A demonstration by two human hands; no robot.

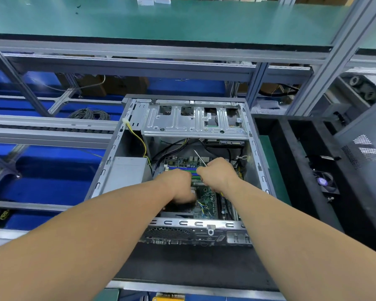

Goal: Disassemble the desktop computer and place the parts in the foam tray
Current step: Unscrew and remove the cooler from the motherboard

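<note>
Beneath a green-topped aluminium-frame shelf (161, 20), an open grey metal desktop computer case (256, 161) lies on a dark mat. Both hands reach inside over the green motherboard (205, 197): the right hand (220, 173) grips a slim metal-shafted screwdriver (199, 157); the left hand (178, 186) curls downward, its grasp hidden. A black foam tray (295, 161) sits just right of the case.
</note>
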